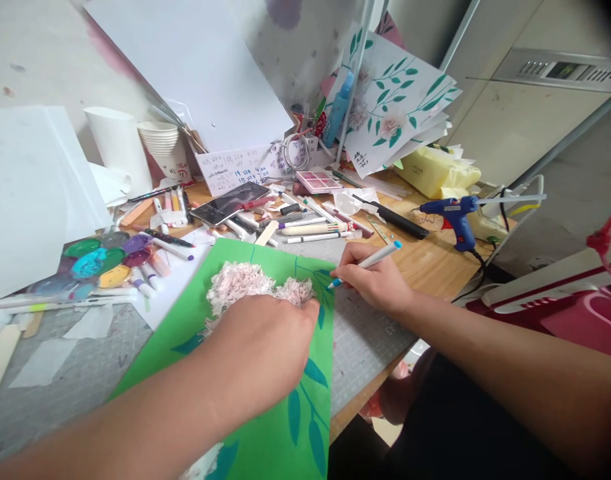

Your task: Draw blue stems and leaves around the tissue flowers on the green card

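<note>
A green sheet of paper (pixel 265 427) with painted blue leaves lies on a grey cutting mat (pixel 365 333). A pale pink crumpled paper flower (pixel 245 283) is stuck on it. My left hand (pixel 265 347) lies flat on the green sheet, fingers against the flower's near edge. My right hand (pixel 373 277) grips a white marker with a blue tip (pixel 368 262), and the tip touches the sheet's right edge by a blue stem.
Pens, markers and a phone (pixel 230 202) litter the desk behind. A paint palette (pixel 100 260) sits left, paper cups (pixel 160 143) at the back, a blue glue gun (pixel 455 217) right. Leaf-painted sheets (pixel 395 100) lean at the back. The desk edge runs lower right.
</note>
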Demonstrator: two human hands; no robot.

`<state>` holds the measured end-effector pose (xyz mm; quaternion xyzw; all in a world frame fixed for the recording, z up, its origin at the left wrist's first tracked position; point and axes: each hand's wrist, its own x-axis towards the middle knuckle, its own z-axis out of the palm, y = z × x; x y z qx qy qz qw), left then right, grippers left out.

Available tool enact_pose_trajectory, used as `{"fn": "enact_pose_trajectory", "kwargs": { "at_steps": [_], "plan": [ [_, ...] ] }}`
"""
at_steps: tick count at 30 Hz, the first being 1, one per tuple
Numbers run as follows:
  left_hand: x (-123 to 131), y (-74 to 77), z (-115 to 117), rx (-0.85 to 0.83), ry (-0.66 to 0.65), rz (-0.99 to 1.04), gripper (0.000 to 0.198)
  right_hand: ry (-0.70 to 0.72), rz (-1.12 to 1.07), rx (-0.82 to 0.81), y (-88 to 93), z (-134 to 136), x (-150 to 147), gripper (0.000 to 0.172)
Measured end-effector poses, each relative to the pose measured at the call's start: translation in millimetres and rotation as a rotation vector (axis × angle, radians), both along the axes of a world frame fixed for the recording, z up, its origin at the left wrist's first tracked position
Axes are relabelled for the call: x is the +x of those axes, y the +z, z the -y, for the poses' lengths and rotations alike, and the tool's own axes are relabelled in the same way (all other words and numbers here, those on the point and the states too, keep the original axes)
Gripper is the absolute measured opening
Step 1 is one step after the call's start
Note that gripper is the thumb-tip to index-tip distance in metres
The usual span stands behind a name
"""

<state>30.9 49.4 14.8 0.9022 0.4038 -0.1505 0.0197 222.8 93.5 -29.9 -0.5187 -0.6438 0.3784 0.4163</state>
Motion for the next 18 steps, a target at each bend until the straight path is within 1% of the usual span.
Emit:
{"fn": "enact_pose_trajectory", "kwargs": {
  "at_steps": [4, 11, 18],
  "plan": [
    [1.4, 2.7, -0.4, -0.009, -0.002, -0.010, 0.060, -0.002, -0.002, -0.006, 0.3, -0.2, 0.6, 0.018],
    [0.5, 1.1, 0.0, -0.017, 0.002, -0.016, 0.058, -0.006, -0.009, -0.022, 0.1, -0.7, 3.9, 0.019],
    [2.3, 5.1, 0.1, -0.036, 0.015, -0.028, 0.061, 0.001, -0.021, -0.028, -0.5, -0.1, 3.7, 0.020]
  ]
}}
